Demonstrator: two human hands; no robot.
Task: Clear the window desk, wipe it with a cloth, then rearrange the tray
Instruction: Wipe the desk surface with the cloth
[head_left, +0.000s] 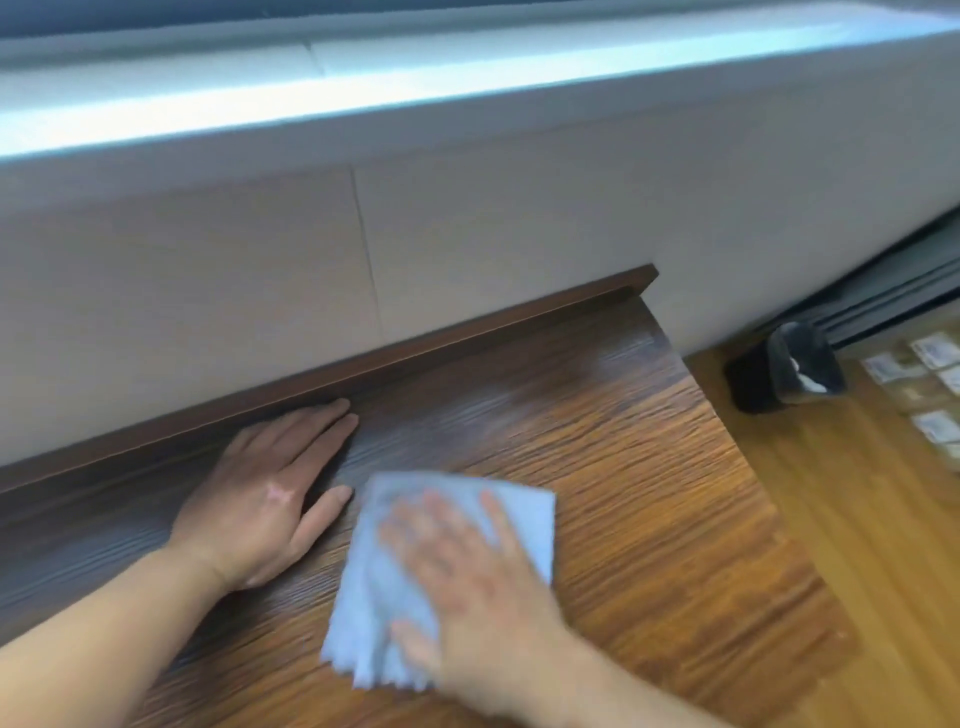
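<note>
The dark wooden desk (613, 447) runs along a pale wall under the window sill. A light blue cloth (374, 587) lies flat on the desk near its front. My right hand (478, 582) presses flat on top of the cloth, fingers spread and blurred by motion. My left hand (265, 488) rests palm down on the bare wood just left of the cloth, its fingertips close to the desk's raised back lip (415, 343). The left hand holds nothing. No tray can be made out with certainty.
To the right, past the desk's edge, lies a lighter wooden floor (831, 519). On it stands a black bin (784, 369) with something white inside. Several small pale packets (930, 374) lie at the far right. The wall (467, 218) bounds the desk at the back.
</note>
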